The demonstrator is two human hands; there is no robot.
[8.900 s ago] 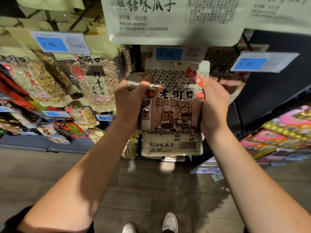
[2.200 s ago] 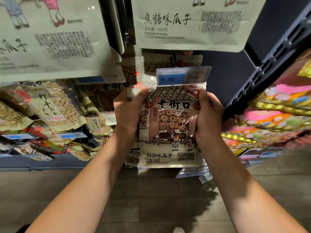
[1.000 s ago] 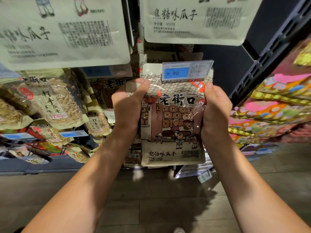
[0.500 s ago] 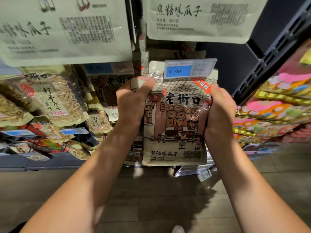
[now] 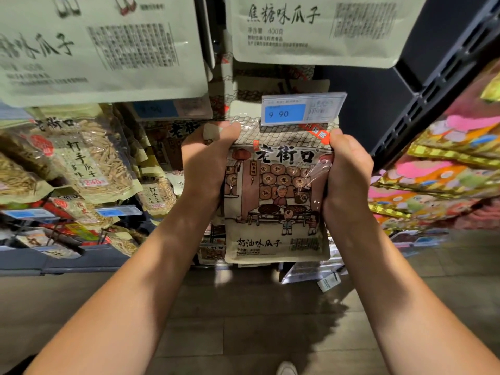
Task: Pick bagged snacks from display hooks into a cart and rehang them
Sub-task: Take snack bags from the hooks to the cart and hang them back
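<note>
Two hands, both closed on one item. Left hand (image 5: 205,161): fingers curled round the left edge of the bag, thumb laid across its upper left corner. Right hand (image 5: 347,171): wrapped round the right edge, thumb tip at the upper right corner, crinkling the glossy film beneath it. Item held: one beige plastic snack bag printed with a brown street-stall drawing and black characters (image 5: 276,201), upright, front facing the camera, raised in front of the display; its top edge sits just behind one clear plastic price tag with a blue panel reading 9 90 (image 5: 301,109). Whether its hole is on a hook cannot be told. Behind it, more bags of the same print hang in a row, count not readable. Above: two large pale green bags with black characters, one at upper left (image 5: 100,47), one at upper right (image 5: 311,28). To the left: several clear bags of pale striped seeds with white labels (image 5: 84,158), exact number unclear. To the right: a dark metal shelf upright (image 5: 433,85) and a stack of pink and yellow packets (image 5: 443,174). Below: grey-brown wood-pattern floor (image 5: 243,320), with one white shoe toe (image 5: 286,368) at the bottom edge.
</note>
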